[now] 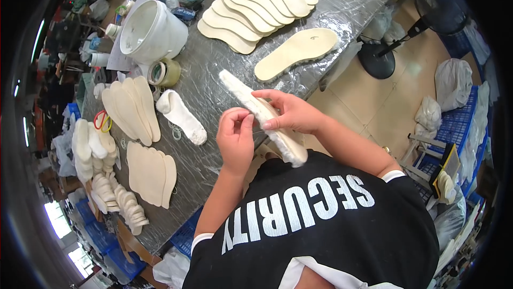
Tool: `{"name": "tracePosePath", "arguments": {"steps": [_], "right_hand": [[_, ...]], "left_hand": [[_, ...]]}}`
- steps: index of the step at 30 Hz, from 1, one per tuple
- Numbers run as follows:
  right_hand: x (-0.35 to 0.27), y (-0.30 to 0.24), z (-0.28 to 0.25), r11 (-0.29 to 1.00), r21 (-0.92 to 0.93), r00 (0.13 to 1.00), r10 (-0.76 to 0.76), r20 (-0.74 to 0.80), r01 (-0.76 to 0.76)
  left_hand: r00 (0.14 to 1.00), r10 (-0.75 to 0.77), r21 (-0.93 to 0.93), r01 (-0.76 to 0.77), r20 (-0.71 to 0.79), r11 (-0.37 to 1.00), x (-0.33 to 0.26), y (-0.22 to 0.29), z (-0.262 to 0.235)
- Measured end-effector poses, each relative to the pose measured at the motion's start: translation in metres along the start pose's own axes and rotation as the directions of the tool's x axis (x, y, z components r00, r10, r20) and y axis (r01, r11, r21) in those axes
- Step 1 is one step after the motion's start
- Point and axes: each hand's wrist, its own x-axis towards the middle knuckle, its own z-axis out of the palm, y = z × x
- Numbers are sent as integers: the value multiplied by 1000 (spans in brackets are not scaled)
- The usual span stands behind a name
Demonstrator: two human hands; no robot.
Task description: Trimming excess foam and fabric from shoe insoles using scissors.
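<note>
Right hand (294, 112) around fleecy insole (259, 108) — left hand (236, 134) curled at its edge, pinch unclear

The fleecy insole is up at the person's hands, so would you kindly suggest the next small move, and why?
I would probably move the left hand slightly along the edge of the fleecy insole: the right hand holds it around the middle, the left fingertips are pinched together beside that edge, and fleece sticks out there.

The floor (347, 108) is surfaced with pale tiles. The dark worktable (206, 83) is covered with glossy film. A black fan (377, 62) is positioned to its right. Windows (57, 220) are located at lower left; lit strips (37, 40) are seen above.
</note>
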Motion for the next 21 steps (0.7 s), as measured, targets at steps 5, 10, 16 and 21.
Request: {"name": "tracePosePath", "arguments": {"steps": [5, 10, 16, 21], "right_hand": [[-1, -12, -3, 999, -27, 989, 40, 141, -37], [-13, -13, 6, 998, -44, 987, 54, 154, -48], [-24, -14, 20, 914, 315, 964, 219, 152, -257], [-30, 7, 21, 961, 148, 973, 227, 54, -232]], "left_hand": [[719, 596, 402, -694, 357, 597, 17, 40, -18], [623, 643, 438, -778, 446, 449, 12, 44, -28], [519, 677, 409, -849, 522, 335, 0, 37, -31], [449, 643, 353, -892, 620, 283, -10, 35, -37]]}}
